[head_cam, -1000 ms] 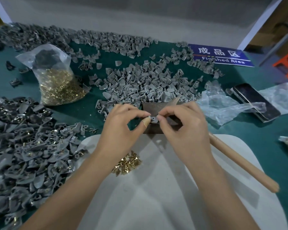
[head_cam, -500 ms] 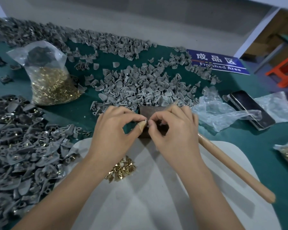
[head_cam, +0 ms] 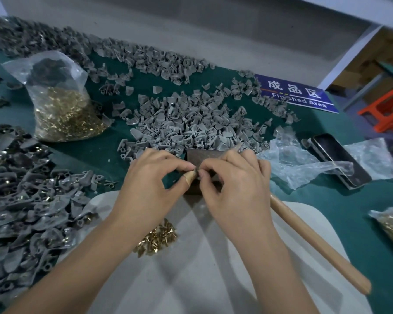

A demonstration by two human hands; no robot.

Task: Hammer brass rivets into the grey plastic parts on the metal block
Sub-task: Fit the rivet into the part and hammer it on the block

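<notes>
Hands are meeting over the dark rusty rectangular metal block (head_cam: 196, 156) in the head view. The left hand (head_cam: 150, 180), thumb tip wrapped in tan tape, and the right hand (head_cam: 234, 184) are both pinching one small grey plastic part (head_cam: 196, 171) between narrowed fingertips, directly above the block; whether a rivet is sitting in it cannot be told. Just beyond the fingers, a loose heap of light grey plastic parts (head_cam: 186, 123) is lying on the green table (head_cam: 104, 152). Below the left wrist, a small pile of brass rivets (head_cam: 157, 237) is resting on a white board (head_cam: 191, 279). A wooden hammer handle (head_cam: 315, 241) is lying beside the right wrist.
</notes>
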